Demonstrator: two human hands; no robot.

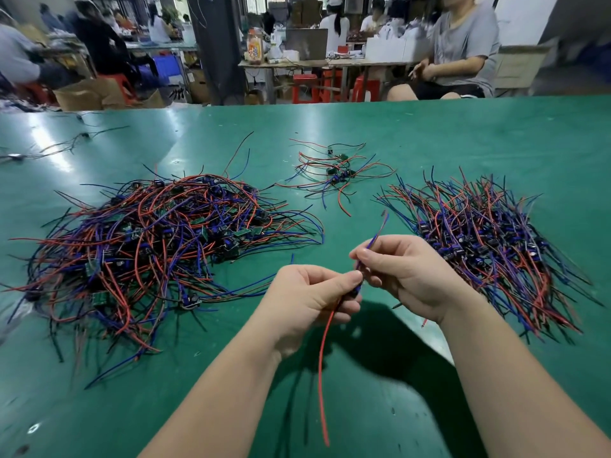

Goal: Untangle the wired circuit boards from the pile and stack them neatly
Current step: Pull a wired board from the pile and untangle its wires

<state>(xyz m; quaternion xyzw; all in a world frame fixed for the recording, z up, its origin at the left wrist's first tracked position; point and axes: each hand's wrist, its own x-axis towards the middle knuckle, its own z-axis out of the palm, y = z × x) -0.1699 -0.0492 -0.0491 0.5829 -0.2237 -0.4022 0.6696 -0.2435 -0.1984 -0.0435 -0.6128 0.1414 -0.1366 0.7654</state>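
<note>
1 small dark circuit board (355, 290) with red and blue wires is pinched between my left hand (307, 299) and right hand (406, 276), its length running near to far, while the tidy fanned stack of boards (489, 242) lies nearer my right hand.

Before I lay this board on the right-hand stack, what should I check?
1. Grip: left hand holds the wired circuit board: ok.
2. Lead: right hand pinches its blue wire: ok.
3. Tail: red wire hangs free, apart from the tangled pile: ok.
4. Other wires on the board unsnagged: cannot tell, fingers hide them.
5. Target: sorted stack lies with its wires fanned one way: ok.
</note>
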